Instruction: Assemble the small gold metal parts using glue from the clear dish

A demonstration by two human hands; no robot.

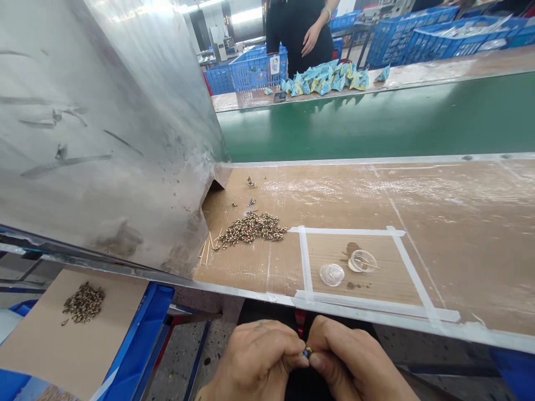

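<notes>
Hands: left hand (254, 363) and right hand (355, 359) held together at the near edge, below the table; fingertips of both pinch a small beaded piece (307, 352)
Table: brown board-covered table (455, 223) with a steel edge; white tape square (349, 231) marked on it
On the table: heap of beaded pieces (251, 229) left of the tape; thin wooden sticks (208, 250) beside the heap; two clear plastic cups (331, 274) inside the tape
Left: dented steel panel (104, 139); cardboard sheet (79, 334) bearing another heap (83, 302)
Far: green conveyor belt (376, 122); blue-and-yellow packets (326, 79); blue crates (443, 42); co-worker's hand (311, 39)
</notes>
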